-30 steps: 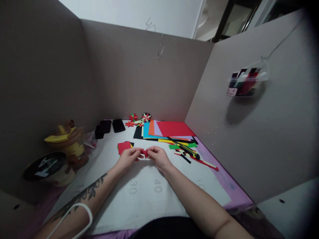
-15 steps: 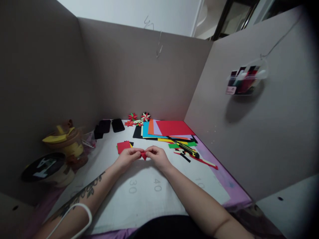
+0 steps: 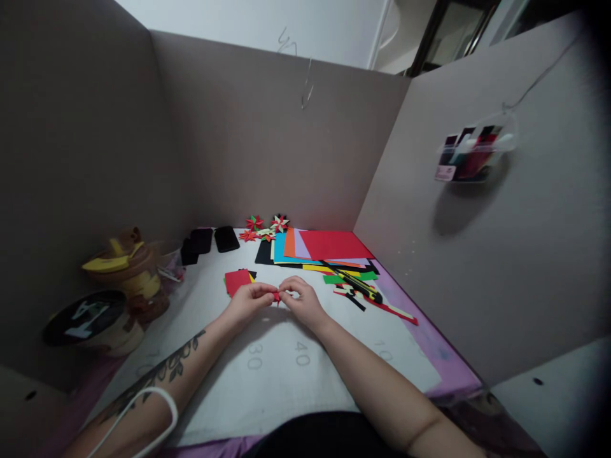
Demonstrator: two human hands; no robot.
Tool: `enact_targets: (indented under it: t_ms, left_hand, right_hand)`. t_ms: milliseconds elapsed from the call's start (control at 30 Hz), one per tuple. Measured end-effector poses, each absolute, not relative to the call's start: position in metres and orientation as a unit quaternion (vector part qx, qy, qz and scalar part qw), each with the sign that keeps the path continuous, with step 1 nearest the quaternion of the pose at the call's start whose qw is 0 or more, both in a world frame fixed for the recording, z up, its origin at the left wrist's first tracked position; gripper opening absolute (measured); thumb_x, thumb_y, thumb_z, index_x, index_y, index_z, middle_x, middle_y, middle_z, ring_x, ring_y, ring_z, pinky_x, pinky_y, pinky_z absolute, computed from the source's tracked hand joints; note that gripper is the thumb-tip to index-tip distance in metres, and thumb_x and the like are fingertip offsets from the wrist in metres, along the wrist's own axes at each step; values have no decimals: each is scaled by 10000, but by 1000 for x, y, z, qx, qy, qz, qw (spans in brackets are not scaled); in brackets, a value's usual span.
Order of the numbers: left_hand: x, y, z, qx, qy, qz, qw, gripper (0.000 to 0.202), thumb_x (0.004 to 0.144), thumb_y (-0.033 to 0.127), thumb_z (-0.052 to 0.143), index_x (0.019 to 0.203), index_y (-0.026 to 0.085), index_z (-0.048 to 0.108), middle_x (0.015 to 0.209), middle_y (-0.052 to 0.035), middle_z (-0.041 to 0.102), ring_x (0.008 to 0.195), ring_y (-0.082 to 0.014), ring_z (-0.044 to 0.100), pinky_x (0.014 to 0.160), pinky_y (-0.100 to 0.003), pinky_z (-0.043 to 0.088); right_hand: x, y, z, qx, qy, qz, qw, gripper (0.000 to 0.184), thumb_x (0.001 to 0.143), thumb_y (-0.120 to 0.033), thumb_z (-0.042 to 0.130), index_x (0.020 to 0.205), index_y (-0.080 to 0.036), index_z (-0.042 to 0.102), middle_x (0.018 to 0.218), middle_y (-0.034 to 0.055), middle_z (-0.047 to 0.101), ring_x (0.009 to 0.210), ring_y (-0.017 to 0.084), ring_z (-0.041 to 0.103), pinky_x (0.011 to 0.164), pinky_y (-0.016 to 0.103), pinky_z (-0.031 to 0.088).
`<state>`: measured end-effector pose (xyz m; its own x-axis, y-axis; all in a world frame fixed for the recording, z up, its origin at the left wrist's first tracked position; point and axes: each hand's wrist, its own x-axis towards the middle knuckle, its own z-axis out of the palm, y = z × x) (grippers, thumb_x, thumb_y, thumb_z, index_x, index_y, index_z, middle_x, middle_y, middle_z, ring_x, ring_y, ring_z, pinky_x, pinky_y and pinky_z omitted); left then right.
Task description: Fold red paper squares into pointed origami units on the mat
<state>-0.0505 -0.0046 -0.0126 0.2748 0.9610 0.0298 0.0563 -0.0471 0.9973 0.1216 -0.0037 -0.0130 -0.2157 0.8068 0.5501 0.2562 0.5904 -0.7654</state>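
Note:
A small folded piece of red paper (image 3: 276, 297) is pinched between my two hands, just above the white work surface (image 3: 281, 388). My left hand (image 3: 251, 300) grips its left side with thumb and fingers. From the other side my right hand (image 3: 301, 299) pinches it too, and fingertips cover much of the paper. Just beyond my left hand lies a stack of square paper pieces (image 3: 237, 280), red on top, with yellow, green and black edges showing.
Colored paper sheets (image 3: 334, 245) lie at the back, with folded paper stars (image 3: 254, 222) left of them. A yellow-black utility knife (image 3: 358, 286) rests among paper strips (image 3: 351, 299) to the right. Containers (image 3: 119, 273) stand at left near black pads (image 3: 226, 239). Grey panels (image 3: 277, 140) enclose the table.
The red paper has turned between my fingers; its downward-pointing triangle now shows as a narrower, smaller shape. Both hands stay in nearly the same place.

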Motion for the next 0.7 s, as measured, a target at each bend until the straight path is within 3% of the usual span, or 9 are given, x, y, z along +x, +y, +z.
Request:
enact_targets:
  t_ms: [367,533,700]
  left_hand:
    - [-48,-5,-15,634,442,408,486,205,719,314,606,803,136,665,691,-29,671,628,-135,580,610,-231,437]
    - [-48,-5,-15,665,451,410,431,214,742,336,570,751,138,651,691,-33,659,641,-140,567,600,-226,418]
    - [-48,-6,-14,655,468,422,416,219,749,337,547,748,138,639,672,-27,642,627,-137,555,590,-225,409]
  right_hand:
    - [119,-7,-17,-371,-773,200,474,89,763,-163,539,683,-193,564,742,16,551,760,156,513,720,282,411]
    - [117,-7,-16,-409,-744,239,471,95,743,-150,539,658,-182,568,678,-3,543,663,129,505,623,239,398]
    - [116,-5,-19,-422,-719,286,472,121,751,-157,509,720,-180,624,732,11,614,694,133,548,652,242,426]
